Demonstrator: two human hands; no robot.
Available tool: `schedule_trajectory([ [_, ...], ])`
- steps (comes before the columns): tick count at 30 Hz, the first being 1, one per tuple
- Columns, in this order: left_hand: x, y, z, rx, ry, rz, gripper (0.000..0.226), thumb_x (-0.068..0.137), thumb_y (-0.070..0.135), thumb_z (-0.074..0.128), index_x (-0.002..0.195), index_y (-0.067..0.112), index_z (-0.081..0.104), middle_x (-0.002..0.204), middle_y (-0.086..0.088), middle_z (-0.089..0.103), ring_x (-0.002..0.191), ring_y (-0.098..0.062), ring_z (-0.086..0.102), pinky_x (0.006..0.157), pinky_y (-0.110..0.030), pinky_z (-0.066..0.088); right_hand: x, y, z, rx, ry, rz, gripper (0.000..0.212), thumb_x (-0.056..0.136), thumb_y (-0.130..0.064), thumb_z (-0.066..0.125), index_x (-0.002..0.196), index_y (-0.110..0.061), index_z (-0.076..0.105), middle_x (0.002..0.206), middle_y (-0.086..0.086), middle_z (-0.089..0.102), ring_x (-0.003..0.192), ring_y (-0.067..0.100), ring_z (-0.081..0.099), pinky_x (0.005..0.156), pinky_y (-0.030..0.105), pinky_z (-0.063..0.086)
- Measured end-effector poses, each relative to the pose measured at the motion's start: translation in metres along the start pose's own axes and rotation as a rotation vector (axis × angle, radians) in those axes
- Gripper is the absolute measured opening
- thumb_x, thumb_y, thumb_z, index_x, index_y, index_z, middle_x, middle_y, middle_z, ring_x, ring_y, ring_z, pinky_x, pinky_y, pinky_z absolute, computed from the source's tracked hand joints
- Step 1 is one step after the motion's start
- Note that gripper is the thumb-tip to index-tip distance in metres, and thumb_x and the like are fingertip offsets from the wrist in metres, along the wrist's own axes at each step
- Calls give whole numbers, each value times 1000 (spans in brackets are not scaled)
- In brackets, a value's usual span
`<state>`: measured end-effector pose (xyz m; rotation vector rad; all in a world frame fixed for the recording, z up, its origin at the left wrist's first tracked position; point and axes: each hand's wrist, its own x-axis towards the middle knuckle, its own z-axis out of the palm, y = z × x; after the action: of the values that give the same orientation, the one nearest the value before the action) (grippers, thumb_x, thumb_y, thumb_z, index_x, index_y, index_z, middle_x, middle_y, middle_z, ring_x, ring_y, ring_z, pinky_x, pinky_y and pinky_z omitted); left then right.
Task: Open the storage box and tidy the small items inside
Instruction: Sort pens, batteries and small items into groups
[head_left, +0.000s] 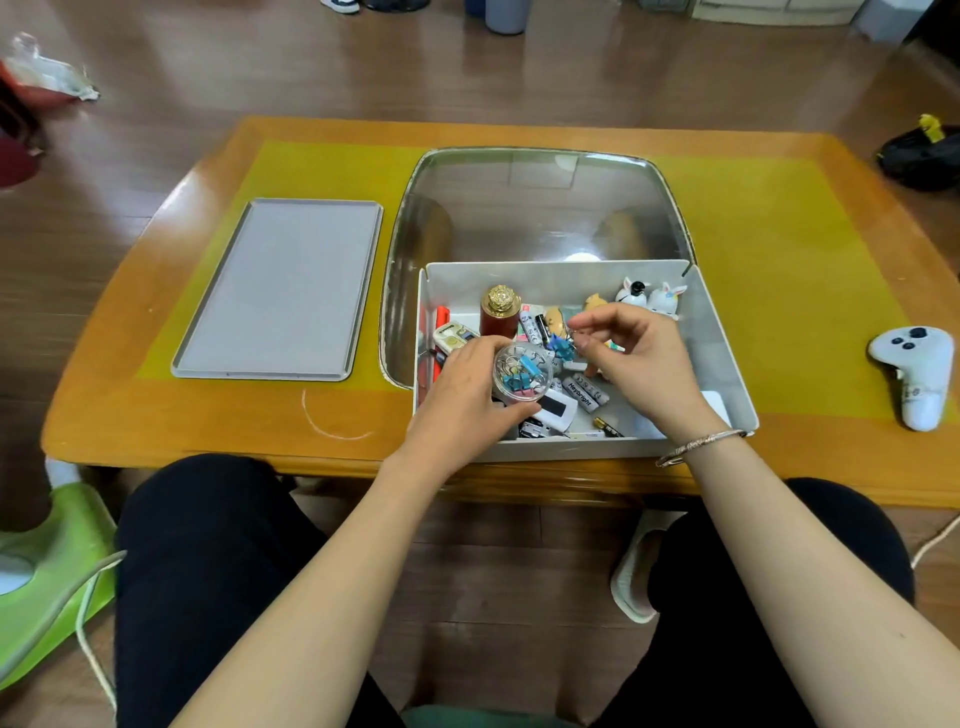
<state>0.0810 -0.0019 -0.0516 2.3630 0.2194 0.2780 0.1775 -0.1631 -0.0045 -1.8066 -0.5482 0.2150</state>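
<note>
A white storage box stands open on the table, its clear lid tipped back behind it. Inside lie batteries, a dark red stamp with a gold top, two small rabbit figures and other small items. My left hand grips a small round clear tub of binder clips over the box. My right hand pinches a blue binder clip just right of the tub.
A grey tray lies flat on the yellow mat to the left of the box. A white game controller rests near the table's right edge. My knees sit under the near edge.
</note>
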Motion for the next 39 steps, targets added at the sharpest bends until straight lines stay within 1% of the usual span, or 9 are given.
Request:
schedule_trajectory([
  [7,-2,4,-2,-2,37,34,66,72,37,81,125,24,45,119,8,54,110,-6,48,91,-25,48,-2,-10,10,-12,-15,-36,21,81,2,69,81,-19,68,72,-9,65,64,-5,59,58,13,51],
  [13,-3,5,-2,26,66,37,65,70,40,81,124,25,47,117,8,54,110,-7,47,90,-28,48,-2,-8,19,-109,-11,-20,20,80,4,67,80,-16,68,72,-10,63,67,3,59,67,28,57],
  [17,-4,5,-2,36,78,45,64,71,40,81,123,25,47,116,8,55,109,-6,47,88,-24,47,0,-8,20,-170,39,-35,19,79,2,68,79,-17,68,71,-12,64,66,0,59,66,22,56],
  [22,-4,4,0,52,84,47,65,71,43,80,125,26,48,117,9,55,109,-5,45,88,-22,45,-2,-7,28,-270,62,-123,23,74,6,67,72,-17,68,66,-10,62,58,-1,55,60,7,44],
  [25,-4,4,0,54,89,36,65,72,45,79,125,25,48,118,8,55,109,-6,46,88,-22,45,-2,-6,31,-293,57,-135,21,73,6,67,71,-15,68,63,-10,60,58,-2,54,59,7,43],
  [29,-4,4,1,43,96,51,64,72,46,78,125,25,49,118,8,56,109,-6,46,88,-22,43,-6,-6,37,-266,103,-158,18,74,6,67,71,-12,69,58,3,58,53,4,47,56,12,40],
  [34,-5,3,1,60,105,58,65,72,44,79,126,25,49,120,8,56,112,-7,46,89,-23,42,-3,-10,34,-300,-109,-114,19,77,-2,74,90,-15,74,70,1,68,57,8,56,59,13,47],
  [37,-3,2,1,40,121,20,67,71,46,79,126,25,47,118,8,56,110,-6,47,84,-18,42,1,-10,23,-299,-91,-100,24,77,-2,74,98,-14,72,64,-4,63,52,1,51,58,7,43],
  [39,-3,2,2,45,116,18,67,71,47,78,126,25,47,118,9,55,109,-4,46,82,-16,40,3,-10,19,-308,-86,-85,25,78,2,70,98,-14,71,72,-7,66,54,3,49,59,5,43],
])
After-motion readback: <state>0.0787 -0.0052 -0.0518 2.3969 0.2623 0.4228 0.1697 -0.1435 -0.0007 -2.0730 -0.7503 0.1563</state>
